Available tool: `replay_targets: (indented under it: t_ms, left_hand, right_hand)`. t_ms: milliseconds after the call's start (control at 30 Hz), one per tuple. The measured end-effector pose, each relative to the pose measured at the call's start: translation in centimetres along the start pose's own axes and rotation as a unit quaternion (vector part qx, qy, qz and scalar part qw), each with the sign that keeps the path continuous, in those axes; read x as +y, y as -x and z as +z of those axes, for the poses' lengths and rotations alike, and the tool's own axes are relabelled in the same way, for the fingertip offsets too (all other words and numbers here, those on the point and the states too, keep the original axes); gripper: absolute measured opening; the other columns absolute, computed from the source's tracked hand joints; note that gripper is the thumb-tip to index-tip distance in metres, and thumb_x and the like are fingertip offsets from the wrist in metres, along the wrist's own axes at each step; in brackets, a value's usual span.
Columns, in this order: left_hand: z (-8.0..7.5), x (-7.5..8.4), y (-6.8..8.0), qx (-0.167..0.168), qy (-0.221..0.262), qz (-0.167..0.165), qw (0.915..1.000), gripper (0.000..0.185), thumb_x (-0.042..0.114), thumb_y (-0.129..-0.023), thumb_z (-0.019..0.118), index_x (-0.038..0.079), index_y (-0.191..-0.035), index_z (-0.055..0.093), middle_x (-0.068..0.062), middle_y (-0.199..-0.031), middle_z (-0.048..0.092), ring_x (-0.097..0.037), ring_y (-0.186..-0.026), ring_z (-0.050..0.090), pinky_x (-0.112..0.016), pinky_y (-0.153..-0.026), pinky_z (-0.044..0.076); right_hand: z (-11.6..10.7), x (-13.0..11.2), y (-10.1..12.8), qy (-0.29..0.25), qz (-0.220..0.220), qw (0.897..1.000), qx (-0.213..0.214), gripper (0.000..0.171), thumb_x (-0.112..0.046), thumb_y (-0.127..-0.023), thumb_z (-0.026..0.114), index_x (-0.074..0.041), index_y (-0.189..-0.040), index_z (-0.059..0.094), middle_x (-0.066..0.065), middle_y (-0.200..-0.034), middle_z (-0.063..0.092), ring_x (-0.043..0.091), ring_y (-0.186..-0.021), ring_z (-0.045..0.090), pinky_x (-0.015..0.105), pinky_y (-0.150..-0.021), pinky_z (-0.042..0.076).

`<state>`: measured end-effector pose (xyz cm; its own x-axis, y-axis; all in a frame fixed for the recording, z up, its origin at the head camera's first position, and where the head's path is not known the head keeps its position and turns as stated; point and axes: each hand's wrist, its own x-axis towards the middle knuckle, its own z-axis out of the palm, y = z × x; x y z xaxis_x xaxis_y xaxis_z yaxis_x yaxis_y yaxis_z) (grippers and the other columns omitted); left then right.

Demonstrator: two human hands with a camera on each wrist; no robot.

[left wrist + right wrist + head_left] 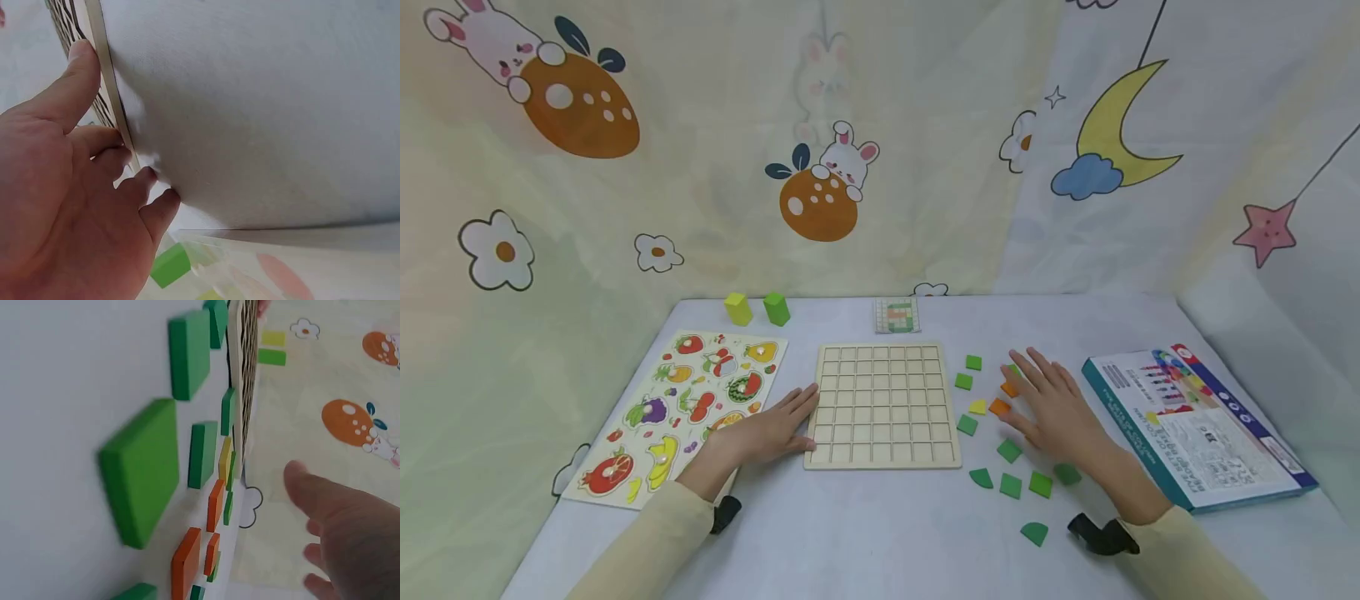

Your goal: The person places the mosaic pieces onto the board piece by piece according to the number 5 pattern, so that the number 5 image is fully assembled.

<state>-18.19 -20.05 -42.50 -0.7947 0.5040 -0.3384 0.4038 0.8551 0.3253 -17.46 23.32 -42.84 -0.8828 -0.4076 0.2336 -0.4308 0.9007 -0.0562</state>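
Grid board (883, 408) best steadied by left hand (778, 425), fingers extended; orange tile (999, 407) best edge-pinched by right hand (1062, 414), fingers spread, empty.

there are two upright blocks (777, 309), one gridded board (884, 408), one box (1198, 429).

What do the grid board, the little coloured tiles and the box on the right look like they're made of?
Grid board: probably bare wood, matte; it's pale tan with no visible paint.
Tiles: painted wood or plastic, I can't tell which; smooth, evenly coloured faces and sides.
Box: likely printed cardboard; flat panels carry pictures and lettering.
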Motion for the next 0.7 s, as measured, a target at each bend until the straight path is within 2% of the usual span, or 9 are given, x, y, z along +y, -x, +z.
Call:
replay_targets:
  t_ms: [100,200,433,500,700]
  left_hand:
    - [-0.1,-0.1,-0.1,-0.006,0.011,-0.009,0.9999,0.080,0.043,-0.097,0.052,0.008,-0.156,0.011,-0.008,-0.165,0.004,-0.033,-0.152,0.006,-0.050,-0.117,0.027]
    - [-0.1,-0.2,-0.3,-0.012,0.026,-0.014,0.9995,0.082,0.044,-0.097,0.053,0.010,-0.157,0.009,-0.007,-0.165,0.003,-0.032,-0.152,0.005,-0.050,-0.118,0.025]
    - [0.3,-0.1,-0.7,-0.019,0.038,-0.015,0.9990,0.083,0.046,-0.096,0.054,0.012,-0.157,0.009,-0.004,-0.165,0.001,-0.028,-0.152,0.003,-0.047,-0.120,0.023]
    - [0.3,0.0,-0.6,-0.020,0.034,-0.017,0.9991,0.083,0.046,-0.096,0.053,0.012,-0.157,0.009,-0.004,-0.165,0.001,-0.027,-0.152,0.004,-0.047,-0.120,0.023]
    - [0.2,0.1,-0.3,-0.020,0.018,-0.029,0.9992,0.083,0.047,-0.096,0.053,0.014,-0.157,0.009,-0.001,-0.165,0.000,-0.023,-0.153,0.003,-0.043,-0.120,0.023]
  right_hand:
    - [0.1,0.2,-2.1,-0.018,0.007,0.999,-0.033,0.062,-0.031,-0.090,0.068,-0.004,-0.142,0.048,0.017,-0.153,0.038,0.038,-0.142,0.030,0.057,-0.114,0.027]
    - [0.2,0.2,-4.4,-0.053,0.023,0.996,-0.073,0.053,-0.026,-0.092,0.067,-0.004,-0.138,0.053,0.019,-0.147,0.045,0.039,-0.136,0.041,0.056,-0.110,0.036]
    - [1.4,0.4,-8.6,-0.093,0.066,0.981,-0.159,0.046,-0.017,-0.093,0.065,-0.002,-0.136,0.054,0.018,-0.140,0.054,0.036,-0.130,0.049,0.052,-0.108,0.040]
    - [1.7,0.5,-9.1,-0.098,0.066,0.979,-0.168,0.044,-0.015,-0.093,0.064,-0.002,-0.134,0.057,0.017,-0.136,0.058,0.034,-0.125,0.053,0.051,-0.106,0.042]
    - [2.6,0.5,-10.3,-0.089,0.040,0.984,-0.149,0.035,-0.009,-0.091,0.067,0.000,-0.125,0.064,0.016,-0.124,0.063,0.032,-0.115,0.059,0.047,-0.101,0.047]
